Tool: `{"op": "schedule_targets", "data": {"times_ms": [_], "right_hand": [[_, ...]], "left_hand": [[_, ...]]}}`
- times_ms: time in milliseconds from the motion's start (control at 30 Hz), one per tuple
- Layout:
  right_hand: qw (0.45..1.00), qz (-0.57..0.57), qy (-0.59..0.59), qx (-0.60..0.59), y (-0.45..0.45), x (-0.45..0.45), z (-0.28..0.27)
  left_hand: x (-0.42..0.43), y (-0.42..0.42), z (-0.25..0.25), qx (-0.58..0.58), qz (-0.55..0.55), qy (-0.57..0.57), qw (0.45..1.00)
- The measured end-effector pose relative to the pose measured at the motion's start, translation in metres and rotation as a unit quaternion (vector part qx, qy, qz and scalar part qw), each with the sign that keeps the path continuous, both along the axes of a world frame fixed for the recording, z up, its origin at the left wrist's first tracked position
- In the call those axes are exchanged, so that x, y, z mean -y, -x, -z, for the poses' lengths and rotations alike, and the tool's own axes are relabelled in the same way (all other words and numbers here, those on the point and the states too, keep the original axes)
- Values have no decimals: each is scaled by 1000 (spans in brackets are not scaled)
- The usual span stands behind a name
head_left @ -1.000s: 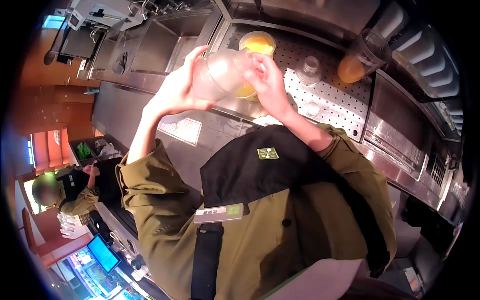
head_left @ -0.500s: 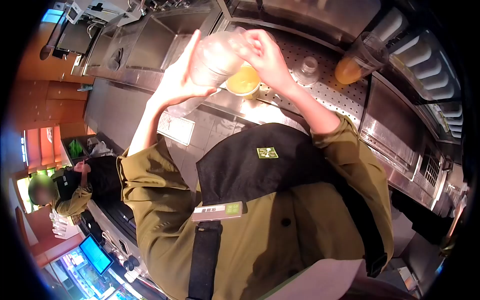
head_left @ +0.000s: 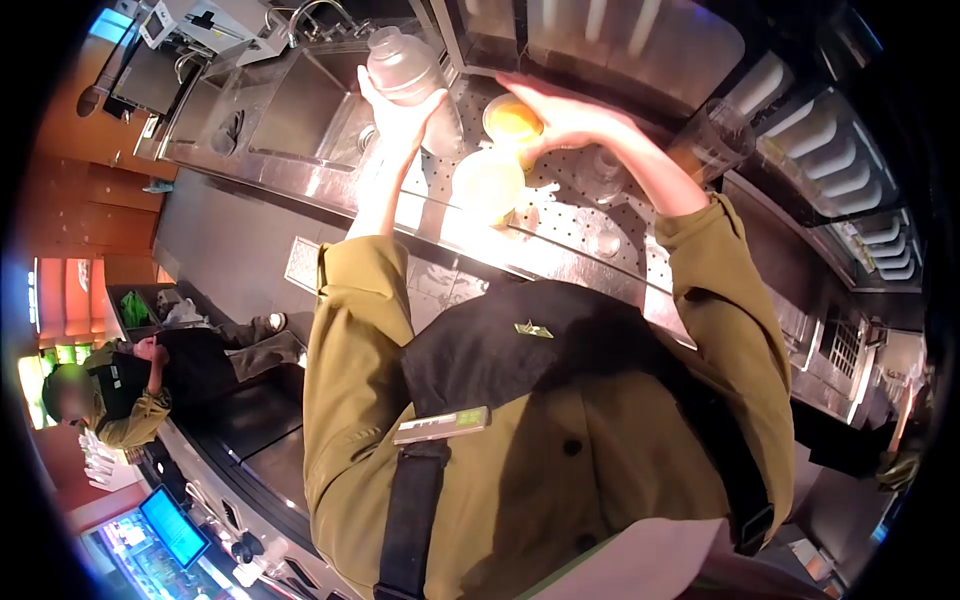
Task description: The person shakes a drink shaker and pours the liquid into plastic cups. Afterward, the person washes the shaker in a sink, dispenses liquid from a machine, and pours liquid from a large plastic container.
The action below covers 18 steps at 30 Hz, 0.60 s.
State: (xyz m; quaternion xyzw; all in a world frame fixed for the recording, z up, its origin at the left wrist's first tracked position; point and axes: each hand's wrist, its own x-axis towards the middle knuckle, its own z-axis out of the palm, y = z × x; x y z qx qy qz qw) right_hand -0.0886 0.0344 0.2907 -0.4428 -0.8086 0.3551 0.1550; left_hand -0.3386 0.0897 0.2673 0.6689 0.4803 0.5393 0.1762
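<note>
My left hand [head_left: 402,122] is wrapped round a translucent shaker [head_left: 402,68], held up over the counter's left part near the sink. My right hand [head_left: 570,118] curves round a cup of orange-yellow contents [head_left: 513,121], thumb on the near side and fingers on the far side. Just in front of it stands a second, pale cup [head_left: 488,186], washed out by bright light, so its contents are unclear. To the right of the cups, partly under my right forearm, sits a clear bottle-like piece [head_left: 600,177]. A small clear round piece [head_left: 604,241] lies nearer the counter's front edge.
The perforated metal counter [head_left: 560,215] lies under the cups. A sink [head_left: 305,105] with faucets is at the left. A clear jug [head_left: 718,138] stands at the right, beside a rack of white containers [head_left: 835,130]. Another person [head_left: 125,385] stands at the far left.
My right hand has left the shaker and moved onto a cup. My left hand has carried the shaker up and leftward, bringing it more upright. A second cup now shows.
</note>
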Motion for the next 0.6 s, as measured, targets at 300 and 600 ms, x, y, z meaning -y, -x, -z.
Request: {"op": "schedule_targets", "data": {"times_ms": [300, 600], "right_hand": [[998, -11, 61, -9, 13, -4, 4], [998, 14, -59, -24, 1, -14, 7]], "left_hand": [[-23, -7, 19, 72, 24, 15, 997], [95, 22, 43, 148, 136, 38, 979]]}}
